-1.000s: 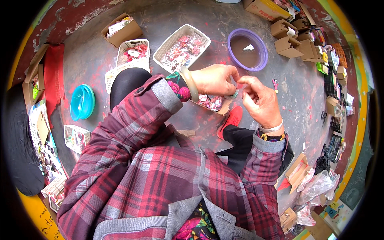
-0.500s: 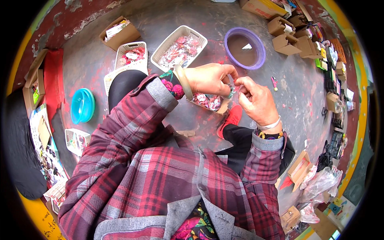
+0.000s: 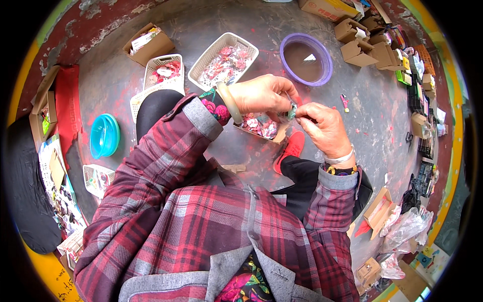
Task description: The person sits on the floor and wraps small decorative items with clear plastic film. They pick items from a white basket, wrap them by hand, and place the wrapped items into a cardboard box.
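Observation:
My left hand [image 3: 264,95] is closed on a small clear plastic bag [image 3: 291,111] that has something greenish in it. The fingers of my right hand [image 3: 326,128] pinch the bag's right edge; their tips meet close to the left hand's. Just below the hands, partly hidden by the left one, an open cardboard box [image 3: 260,127] is filled with small red, pink and white pieces. Beyond my left wrist stands a white basket [image 3: 195,75] of clear packets with pinkish-red contents. A smaller white basket [image 3: 147,80] beside it contains red and white pieces.
A purple basin [image 3: 328,60] of murky water sits at the far right of the hands. Teal bowls [image 3: 104,135] and a brown carton [image 3: 160,46] are on the left. Cartons [image 3: 358,53] and crates line the right wall. My red shoe [image 3: 291,151] is below the right hand.
My right fingertips have lowered slightly to the bag's edge, and the left fingers have shifted around it. More of the bag and its greenish contents now shows between the hands.

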The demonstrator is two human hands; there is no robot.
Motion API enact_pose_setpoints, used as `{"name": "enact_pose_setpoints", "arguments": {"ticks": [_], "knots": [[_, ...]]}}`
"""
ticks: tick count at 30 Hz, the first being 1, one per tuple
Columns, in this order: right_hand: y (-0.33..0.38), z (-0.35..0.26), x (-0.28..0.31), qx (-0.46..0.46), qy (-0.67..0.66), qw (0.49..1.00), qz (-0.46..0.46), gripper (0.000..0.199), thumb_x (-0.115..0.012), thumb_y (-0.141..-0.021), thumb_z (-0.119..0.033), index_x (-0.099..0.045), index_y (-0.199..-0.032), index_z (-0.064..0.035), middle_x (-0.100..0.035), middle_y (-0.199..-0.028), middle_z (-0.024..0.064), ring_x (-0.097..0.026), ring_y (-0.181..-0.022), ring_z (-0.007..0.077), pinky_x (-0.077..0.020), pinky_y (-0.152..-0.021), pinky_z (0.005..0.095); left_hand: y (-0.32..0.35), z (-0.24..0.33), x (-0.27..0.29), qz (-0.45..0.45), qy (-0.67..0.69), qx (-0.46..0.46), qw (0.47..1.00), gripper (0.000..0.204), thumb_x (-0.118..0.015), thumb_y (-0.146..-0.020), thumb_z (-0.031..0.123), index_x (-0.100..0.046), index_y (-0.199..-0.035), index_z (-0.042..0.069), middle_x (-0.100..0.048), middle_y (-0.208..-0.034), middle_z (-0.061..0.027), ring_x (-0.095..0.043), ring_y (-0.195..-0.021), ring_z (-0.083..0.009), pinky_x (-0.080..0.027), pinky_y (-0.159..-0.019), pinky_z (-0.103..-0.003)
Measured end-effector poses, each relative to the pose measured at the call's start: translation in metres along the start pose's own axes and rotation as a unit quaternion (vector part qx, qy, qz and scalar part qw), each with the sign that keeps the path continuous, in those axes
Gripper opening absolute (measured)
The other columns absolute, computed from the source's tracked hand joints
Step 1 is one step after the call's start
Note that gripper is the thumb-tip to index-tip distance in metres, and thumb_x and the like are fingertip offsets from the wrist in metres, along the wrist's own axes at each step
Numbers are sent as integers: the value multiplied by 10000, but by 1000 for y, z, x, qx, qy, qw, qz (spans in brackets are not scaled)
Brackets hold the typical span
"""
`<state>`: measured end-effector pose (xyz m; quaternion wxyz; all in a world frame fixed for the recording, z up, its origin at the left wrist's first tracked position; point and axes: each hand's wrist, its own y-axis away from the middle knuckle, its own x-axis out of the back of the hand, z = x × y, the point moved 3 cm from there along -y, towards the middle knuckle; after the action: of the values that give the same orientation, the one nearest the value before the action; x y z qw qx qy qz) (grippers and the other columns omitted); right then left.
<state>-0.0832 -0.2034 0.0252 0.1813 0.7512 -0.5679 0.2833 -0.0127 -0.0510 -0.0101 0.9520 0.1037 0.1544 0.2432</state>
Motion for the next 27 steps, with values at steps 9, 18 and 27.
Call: {"name": "enact_pose_setpoints", "arguments": {"ticks": [9,18,27], "knots": [[0,5,-1,-28,-21,998,-47,162,-556,-727,-6,-627,-870,19,-590,-743,77,-564,-657,129,-446,-597,257,-4,-5,2,26,0,8,1000,241,-552,-806,107,-542,-1016,-11,-584,-902,-44,-563,-806,-94,-503,-649,-232],[-1,9,-8,-174,-317,932,-27,222,-596,-804,-14,-597,-1026,2,-582,-757,-1,-564,-665,73,-457,-577,210,0,1,7,72,60,-18,995,191,-559,-804,129,-548,-968,32,-545,-879,-3,-550,-804,-87,-499,-635,-236],[-3,4,-10,-193,-304,933,-21,230,-590,-807,-18,-572,-1034,18,-589,-745,15,-572,-625,84,-457,-554,213,-1,-1,6,76,79,-25,994,197,-542,-807,116,-545,-981,23,-554,-900,-20,-554,-790,-94,-504,-614,-243]]}}
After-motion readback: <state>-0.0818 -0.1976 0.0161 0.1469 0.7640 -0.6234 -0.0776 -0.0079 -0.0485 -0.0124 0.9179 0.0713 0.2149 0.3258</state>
